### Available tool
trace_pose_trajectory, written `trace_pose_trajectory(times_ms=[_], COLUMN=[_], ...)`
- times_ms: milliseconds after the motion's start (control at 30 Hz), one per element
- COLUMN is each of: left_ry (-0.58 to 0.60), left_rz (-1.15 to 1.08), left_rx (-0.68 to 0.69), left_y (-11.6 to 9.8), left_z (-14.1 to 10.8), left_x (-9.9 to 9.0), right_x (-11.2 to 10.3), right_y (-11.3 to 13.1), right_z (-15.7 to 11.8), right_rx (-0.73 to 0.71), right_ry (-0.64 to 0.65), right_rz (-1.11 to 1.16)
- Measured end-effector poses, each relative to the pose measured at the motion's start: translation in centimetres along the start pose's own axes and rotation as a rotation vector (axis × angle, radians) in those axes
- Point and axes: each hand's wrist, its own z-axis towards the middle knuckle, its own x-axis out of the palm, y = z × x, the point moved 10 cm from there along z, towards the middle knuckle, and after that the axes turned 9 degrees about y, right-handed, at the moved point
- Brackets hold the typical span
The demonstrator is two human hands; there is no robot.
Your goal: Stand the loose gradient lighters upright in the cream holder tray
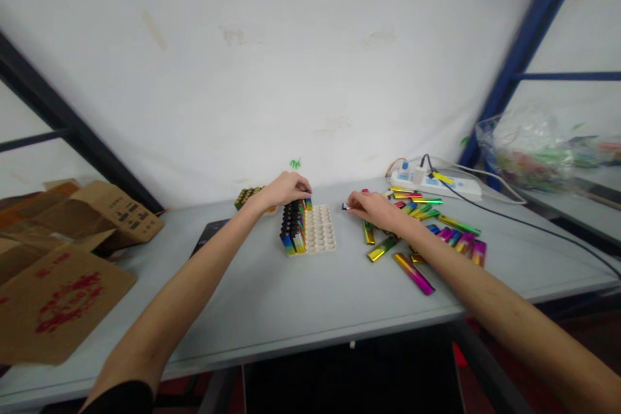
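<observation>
On the tabletop: shiny tubes, some upright in a tray, others loose around the right forearm. Left hand: grip pinching a blue-gold tube at the tray's back. Right hand: grip pinching a black-and-white piece. Tubes probably light, stiff, slick; best held mid-body.

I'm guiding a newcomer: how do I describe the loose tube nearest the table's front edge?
On the grey table, right of the cream tray, lie scattered shiny tubes. The wanted tube, yellow to magenta, lies closest to the table's front edge.
</observation>
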Motion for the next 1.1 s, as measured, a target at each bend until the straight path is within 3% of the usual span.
trace_pose_trajectory(times_ms=[267, 333, 433, 533, 633, 733, 867, 1000, 1100], left_ry=[0.007, -0.078, -0.363, -0.475, -0.502, -0.502, -0.566, -0.592, -0.581], left_rz=[0.067, 0.132, 0.258, 0.258, 0.123, -0.169, -0.545, -0.728, -0.822], left_rx=[-0.060, -0.050, 0.027, 0.072, 0.088, 0.072, 0.080, 0.097, 0.122], left_y=[-0.3, -1.2, -4.2, -7.0, -8.9, -8.7, -7.2, -6.7, -7.4], left_z=[-0.5, -1.1, -3.3, -5.7, -7.6, -8.6, -9.1, -9.2, -9.5], left_x=[0.0, -0.5, -2.2, -2.0, -1.2, 0.4, 2.7, 4.0, 4.2], right_x=[-2.6, -2.5, -1.9, -1.6, -1.5, -1.3, 0.0, 0.9, 0.9], right_y=[1.0, 0.6, 0.4, 1.4, 2.7, 4.1, 5.8, 7.3, 7.6], right_z=[-0.9, -0.8, -0.5, -0.4, -0.5, -0.7, -0.8, -0.9, -0.9], right_rx=[-0.043, -0.018, -0.024, -0.116, -0.177, -0.218, -0.237, -0.251, -0.226], right_ry=[-0.217, -0.225, -0.180, -0.134, -0.101, -0.074, 0.024, 0.104, 0.093], right_rz=[0.290, 0.421, 0.670, 0.944, 1.214, 1.380, 1.438, 1.481, 1.509])
